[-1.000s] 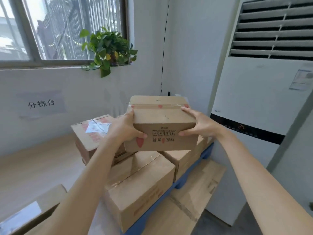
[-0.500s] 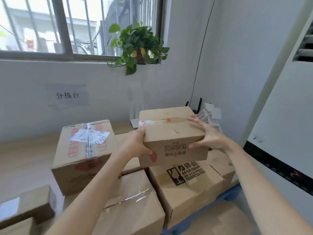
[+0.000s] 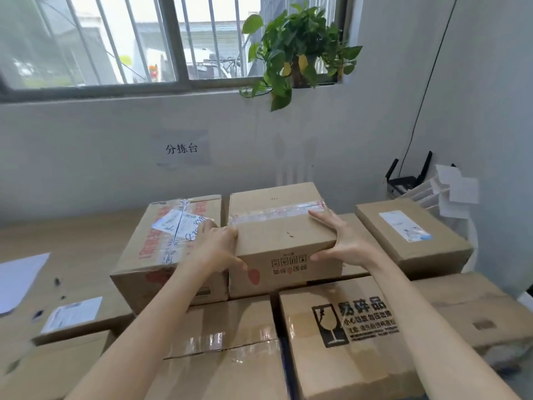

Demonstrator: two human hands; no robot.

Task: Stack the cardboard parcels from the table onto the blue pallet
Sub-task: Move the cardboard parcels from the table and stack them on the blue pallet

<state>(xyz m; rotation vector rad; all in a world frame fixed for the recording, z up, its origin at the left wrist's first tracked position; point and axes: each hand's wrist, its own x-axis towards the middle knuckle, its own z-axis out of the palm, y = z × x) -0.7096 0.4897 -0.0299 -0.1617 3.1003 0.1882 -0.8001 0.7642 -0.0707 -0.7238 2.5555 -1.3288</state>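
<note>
Item: small cardboard parcel (image 3: 284, 241), clear tape across its top, handling symbols and a red mark printed upside down on the near face. It sits in the upper layer of the stack, its base on the boxes below. My left hand (image 3: 215, 246) is clamped on its left end, thumb across the near face. My right hand (image 3: 343, 245) grips its right end, fingers spread over the top edge, thumb on the near face.

Touching the parcel's left side: red-printed box (image 3: 164, 243) with a white shipping label and handwriting on top, same layer.

Below and nearer than the parcel: fragile-marked box (image 3: 354, 336) with a broken-glass symbol, and left of it a taped box (image 3: 227, 350) with glossy tape.

Right of the parcel, slightly behind: flat box (image 3: 412, 235) with a white-and-blue label.

Far left of the parcel: wooden table (image 3: 72, 241), with a low labelled box (image 3: 75, 316) and a white sheet (image 3: 20, 278).

Behind the parcel: wall sign (image 3: 181, 148) in Chinese characters. Above it, a barred window (image 3: 129, 39) and a potted plant (image 3: 294, 53) on the sill.

Behind and right of the parcel: a black router (image 3: 403, 180) with antennas, in the corner.

Pallet: hidden under the stack.
</note>
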